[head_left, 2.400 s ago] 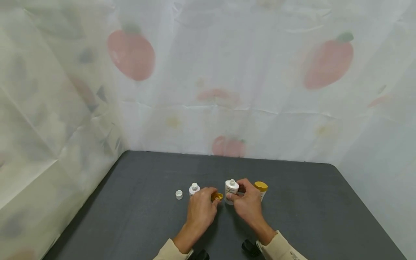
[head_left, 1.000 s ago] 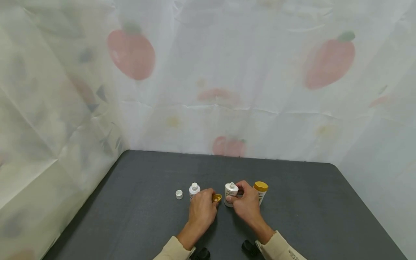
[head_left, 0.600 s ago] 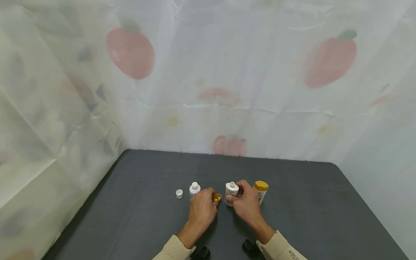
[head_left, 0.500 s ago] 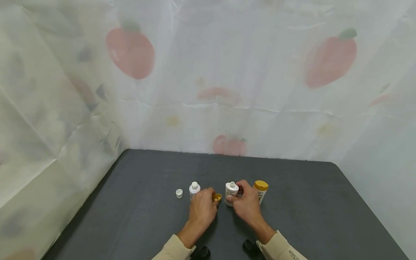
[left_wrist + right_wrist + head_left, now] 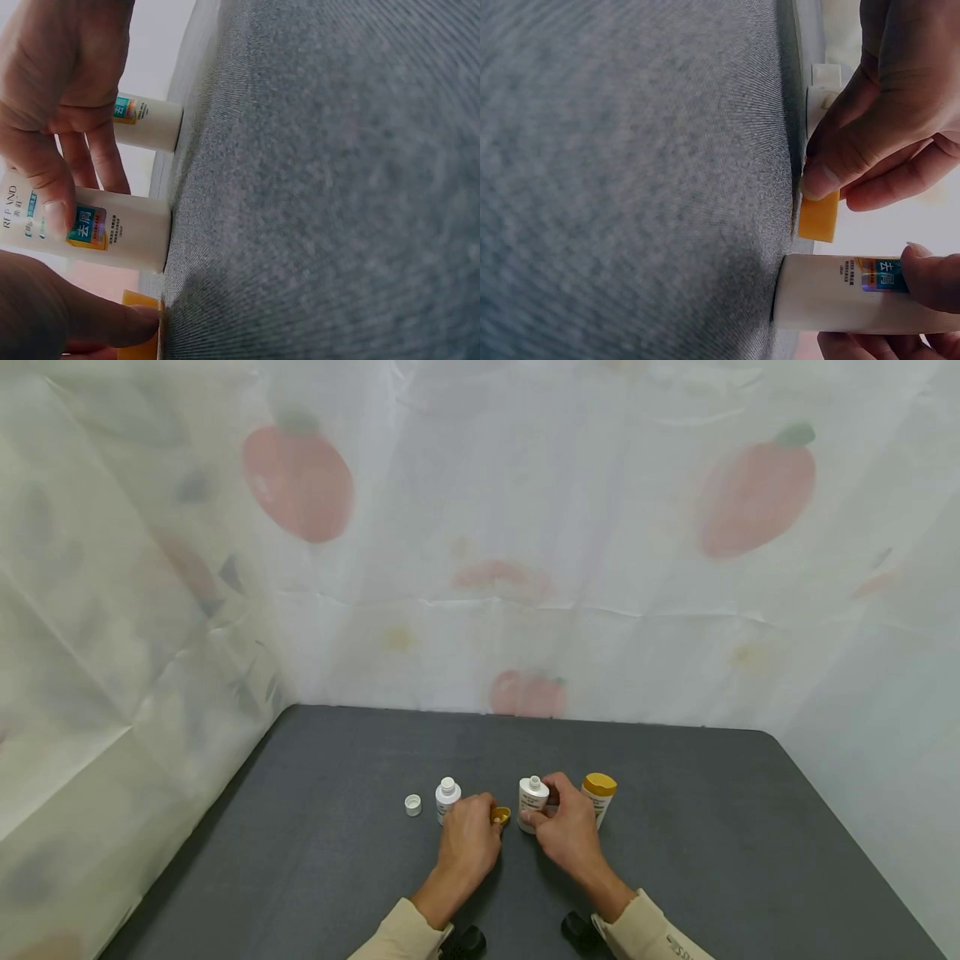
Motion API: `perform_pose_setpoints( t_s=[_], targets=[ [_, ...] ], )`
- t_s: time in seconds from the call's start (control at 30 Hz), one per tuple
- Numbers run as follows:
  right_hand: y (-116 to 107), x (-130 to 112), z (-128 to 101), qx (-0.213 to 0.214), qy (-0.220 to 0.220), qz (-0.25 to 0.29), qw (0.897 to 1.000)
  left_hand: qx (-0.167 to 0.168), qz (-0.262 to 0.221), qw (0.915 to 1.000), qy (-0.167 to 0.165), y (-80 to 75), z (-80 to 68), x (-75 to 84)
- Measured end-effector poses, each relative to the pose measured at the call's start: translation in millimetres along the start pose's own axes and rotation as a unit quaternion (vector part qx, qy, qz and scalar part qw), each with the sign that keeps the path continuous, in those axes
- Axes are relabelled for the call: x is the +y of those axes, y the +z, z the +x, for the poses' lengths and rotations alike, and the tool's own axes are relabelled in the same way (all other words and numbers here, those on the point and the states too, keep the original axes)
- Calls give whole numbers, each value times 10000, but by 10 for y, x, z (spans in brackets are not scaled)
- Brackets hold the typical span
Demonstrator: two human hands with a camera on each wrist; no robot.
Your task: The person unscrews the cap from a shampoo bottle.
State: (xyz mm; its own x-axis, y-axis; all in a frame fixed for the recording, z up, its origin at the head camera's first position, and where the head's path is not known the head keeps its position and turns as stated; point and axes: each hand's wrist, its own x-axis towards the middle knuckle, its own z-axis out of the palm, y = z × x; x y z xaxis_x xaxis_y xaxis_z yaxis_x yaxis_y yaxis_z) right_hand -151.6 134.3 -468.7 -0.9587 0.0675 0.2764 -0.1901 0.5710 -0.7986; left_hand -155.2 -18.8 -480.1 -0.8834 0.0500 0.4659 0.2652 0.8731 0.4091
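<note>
Standing upright, neck up, the uncapped bottle [image 5: 533, 802] is gripped by the right hand [image 5: 570, 832]; left hand [image 5: 468, 841] pinches the yellow cap [image 5: 500, 815].

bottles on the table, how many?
3. Small white bottle beside the left hand; uncapped white bottle gripped by the right hand; yellow-capped bottle behind that hand. None seem hidden.

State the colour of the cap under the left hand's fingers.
The cap is orange-yellow, clearest in the right wrist view.

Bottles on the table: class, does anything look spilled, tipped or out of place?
Nothing spilled or tipped. Two white bottles stand uncapped; a white cap lies loose, and the left hand holds a yellow cap.
</note>
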Motion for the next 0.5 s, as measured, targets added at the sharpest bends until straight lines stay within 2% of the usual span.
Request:
perform_pose_setpoints(
  t_s=[0.17,0.3,0.4,0.5],
  targets=[
    [-16,20,-7,-80,-216,37,9997,21,86,9999,89,1,-19,13],
    [-38,13,-31,-96,-459,172,9988,-105,101,9999,88,-11,-38,23],
    [-69,-19,-64,36,-563,193,9982,-183,-155,9997,99,-48,-43,32],
    [-111,-56,-100,170,-720,119,9972,-74,-572,9980,262,-112,-31,41]
  ],
)
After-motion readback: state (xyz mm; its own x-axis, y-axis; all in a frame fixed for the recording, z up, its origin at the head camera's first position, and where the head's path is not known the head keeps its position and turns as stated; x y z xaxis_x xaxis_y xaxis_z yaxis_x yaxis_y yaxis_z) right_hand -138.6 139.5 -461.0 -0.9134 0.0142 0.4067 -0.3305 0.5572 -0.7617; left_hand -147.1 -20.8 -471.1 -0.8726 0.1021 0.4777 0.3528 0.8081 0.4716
